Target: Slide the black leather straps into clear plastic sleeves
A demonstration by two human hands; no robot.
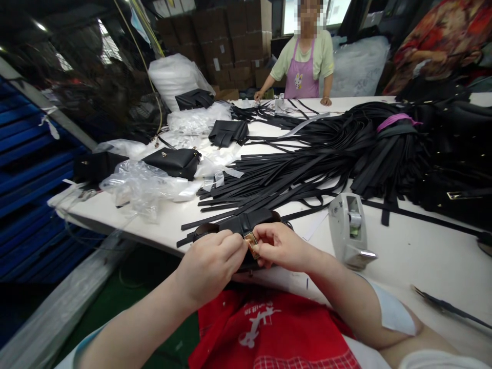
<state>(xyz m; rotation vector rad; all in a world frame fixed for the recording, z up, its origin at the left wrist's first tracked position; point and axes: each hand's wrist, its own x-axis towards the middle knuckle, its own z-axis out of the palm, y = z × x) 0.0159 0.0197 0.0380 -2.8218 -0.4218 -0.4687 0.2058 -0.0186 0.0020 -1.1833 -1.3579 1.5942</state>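
A black leather bag (234, 224) lies at the table's near edge, right in front of me. On its front is a gold metal buckle (251, 243), gripped between the fingertips of both hands. My left hand (217, 256) is closed at the buckle's left side, its fingers curled together. From the other side my right hand (279, 246) pinches the buckle between thumb and fingers. My fingers cover part of the buckle, so its fastening cannot be made out.
Many black straps (292, 169) spread across the white table (430, 256). To the right stand a tape dispenser (348, 230) and dark scissors or tweezers (442, 303). More black bags (175, 161) and clear plastic wrapping (142, 184) lie left. A person in a purple apron (302, 72) stands opposite.
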